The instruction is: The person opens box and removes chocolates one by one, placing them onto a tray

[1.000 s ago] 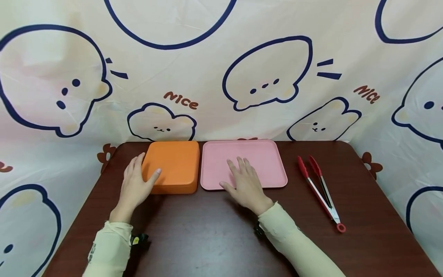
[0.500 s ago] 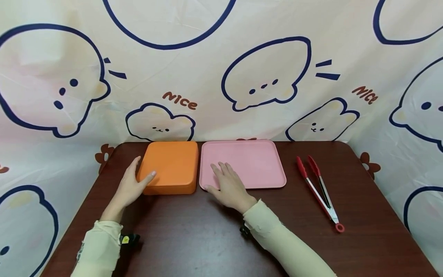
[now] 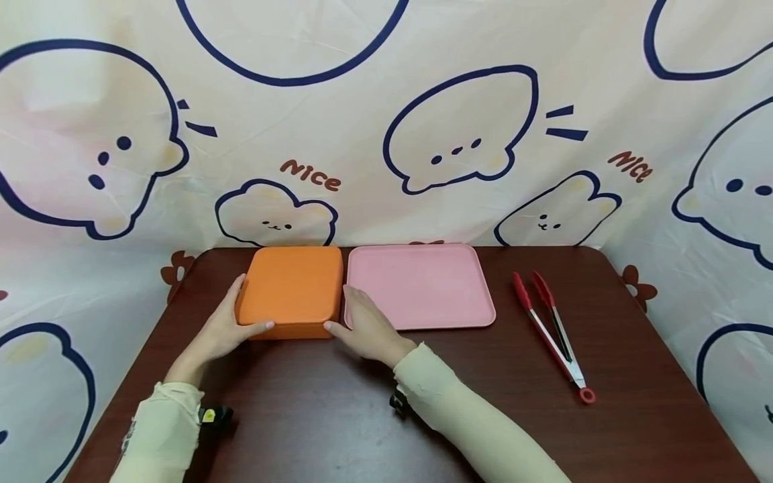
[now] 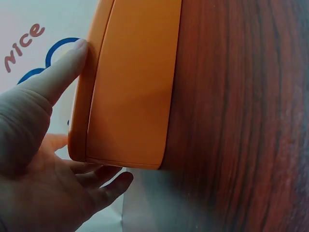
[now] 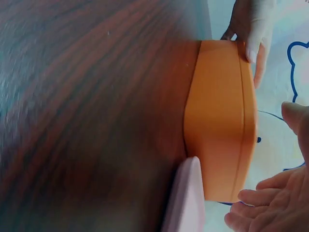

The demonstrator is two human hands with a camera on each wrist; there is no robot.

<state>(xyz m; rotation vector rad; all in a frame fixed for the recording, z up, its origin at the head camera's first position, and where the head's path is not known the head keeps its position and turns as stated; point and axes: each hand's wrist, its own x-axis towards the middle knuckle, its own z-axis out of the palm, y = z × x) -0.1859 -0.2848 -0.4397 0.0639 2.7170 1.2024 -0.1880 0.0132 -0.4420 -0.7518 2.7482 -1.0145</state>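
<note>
An orange lidded box point(image 3: 294, 285), square with rounded corners, sits near the back left of the table, a seam running round its side. At its front left corner is my left hand point(image 3: 219, 330); the thumb touches the lid's front edge and the fingers lie along the left side, partly hidden. My right hand point(image 3: 373, 330) is by the front right corner, its fingers fairly straight. In the right wrist view, that thumb point(image 5: 293, 116) stands apart from the box, while the fingertips point(image 5: 247, 197) are close to the lid's edge; contact there is unclear.
Just right of the box lies a flat pink tray point(image 3: 429, 285), partly under my right hand. Metal tongs with red tips point(image 3: 552, 339) lie farther right, spread apart. A patterned cloth point(image 3: 362, 134) hangs behind the dark brown table point(image 3: 326, 416).
My right hand has moved left from over the pink tray to the box's right side. The left hand's thumb has lowered from the box's top to its front edge.
</note>
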